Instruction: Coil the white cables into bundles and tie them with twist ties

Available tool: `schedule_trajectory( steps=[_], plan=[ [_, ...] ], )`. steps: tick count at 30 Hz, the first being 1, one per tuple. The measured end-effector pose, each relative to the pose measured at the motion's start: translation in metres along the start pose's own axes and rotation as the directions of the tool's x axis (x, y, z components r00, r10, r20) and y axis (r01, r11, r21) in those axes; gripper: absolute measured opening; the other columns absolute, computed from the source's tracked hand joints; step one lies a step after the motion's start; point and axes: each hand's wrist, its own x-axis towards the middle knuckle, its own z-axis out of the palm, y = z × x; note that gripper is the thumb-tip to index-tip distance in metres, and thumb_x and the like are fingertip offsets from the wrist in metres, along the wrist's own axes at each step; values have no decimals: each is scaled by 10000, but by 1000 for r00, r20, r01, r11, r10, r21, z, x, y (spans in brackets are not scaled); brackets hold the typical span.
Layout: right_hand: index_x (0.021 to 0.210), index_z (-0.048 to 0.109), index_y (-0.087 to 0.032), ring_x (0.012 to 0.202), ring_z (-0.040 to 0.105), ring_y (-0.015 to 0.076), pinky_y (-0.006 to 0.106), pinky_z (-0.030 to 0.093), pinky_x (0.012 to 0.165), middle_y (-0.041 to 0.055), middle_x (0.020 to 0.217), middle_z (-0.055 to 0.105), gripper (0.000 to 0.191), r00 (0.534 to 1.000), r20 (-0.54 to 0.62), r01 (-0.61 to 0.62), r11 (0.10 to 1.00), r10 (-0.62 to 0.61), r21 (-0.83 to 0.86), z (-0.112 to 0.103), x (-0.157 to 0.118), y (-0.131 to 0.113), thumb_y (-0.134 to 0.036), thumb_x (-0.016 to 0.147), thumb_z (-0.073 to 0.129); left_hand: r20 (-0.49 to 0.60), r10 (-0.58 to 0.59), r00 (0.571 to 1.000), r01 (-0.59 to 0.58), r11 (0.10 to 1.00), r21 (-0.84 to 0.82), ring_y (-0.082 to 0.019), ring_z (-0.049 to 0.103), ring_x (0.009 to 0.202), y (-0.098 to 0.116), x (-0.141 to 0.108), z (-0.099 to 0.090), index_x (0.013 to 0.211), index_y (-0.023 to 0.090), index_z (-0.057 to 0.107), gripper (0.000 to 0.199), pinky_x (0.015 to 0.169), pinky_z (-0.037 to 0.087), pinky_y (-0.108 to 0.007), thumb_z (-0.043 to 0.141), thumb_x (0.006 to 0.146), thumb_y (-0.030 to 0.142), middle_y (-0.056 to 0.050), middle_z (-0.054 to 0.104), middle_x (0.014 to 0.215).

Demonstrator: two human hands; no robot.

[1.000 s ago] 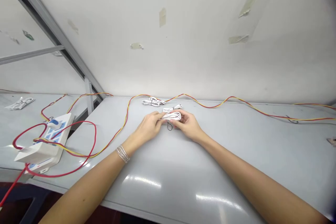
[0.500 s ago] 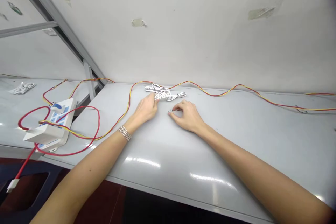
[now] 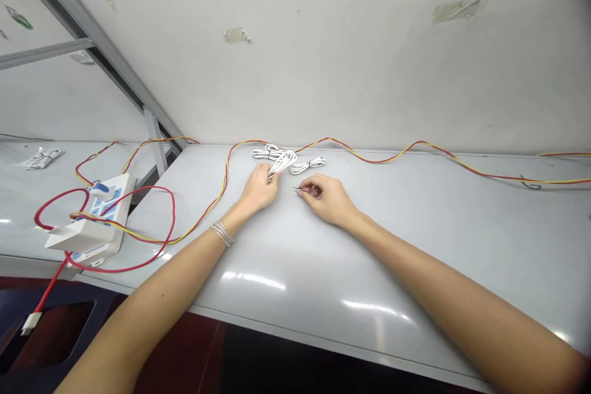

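Note:
My left hand is closed around the near end of a coiled white cable, whose loops stick out past the fingers. Just behind it on the shelf lies another white cable bundle, bound with a dark tie. To the right rests a smaller white cable bundle, also tied in dark, touched by neither hand. Between thumb and forefinger, my right hand pinches a thin black twist tie, its ends poking out to the left. The hands are a short way apart over the grey shelf.
A white power strip with plugs and a white adapter stands at left, with a red cable looping from it. A red-and-yellow wire runs along the back wall. Farther left lies another white cable bundle. A black tie lies far right.
My left hand has lifted the coiled cable slightly away from the bundle behind it. My right thumb and forefinger have closed on the black twist tie. The view has shifted a little.

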Motion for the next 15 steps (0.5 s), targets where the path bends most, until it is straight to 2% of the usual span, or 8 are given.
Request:
schedule_trajectory(
  steps=[5, 9, 12, 15],
  plan=[
    [863, 675, -196, 701, 572, 142, 305, 467, 703, 18, 832, 684, 68, 1000, -10, -21, 1000, 21, 15, -1, 0, -1, -223, 805, 652, -36, -43, 998, 48, 985, 166, -308, 555, 1070, -8, 6, -4, 1003, 133, 638, 227, 975, 424, -460, 510, 923, 303, -167, 630, 1070],
    [848, 677, -193, 725, 580, 150, 311, 471, 715, 33, 854, 691, 66, 1000, -9, -8, 1000, 8, 17, -1, 1, -1, -244, 819, 648, -28, -62, 998, 66, 980, 185, -337, 568, 1038, -10, 8, -7, 964, 128, 639, 230, 942, 427, -492, 524, 909, 319, -193, 637, 1060],
    [851, 683, -185, 714, 585, 146, 305, 475, 712, 34, 843, 695, 78, 1000, -17, -6, 999, 7, 39, -1, 1, 0, -245, 813, 653, -22, -55, 998, 57, 992, 112, -302, 596, 962, -8, 5, -8, 957, 147, 626, 190, 907, 444, -450, 517, 907, 295, -161, 664, 998],
    [851, 673, -188, 700, 592, 146, 300, 478, 699, 27, 818, 699, 86, 999, -17, -47, 996, 48, 81, -1, 1, -1, -257, 804, 658, -27, -54, 998, 53, 997, -49, -259, 616, 848, -4, 2, -8, 962, 173, 612, 155, 849, 458, -402, 504, 909, 270, -106, 684, 893]
  ],
)
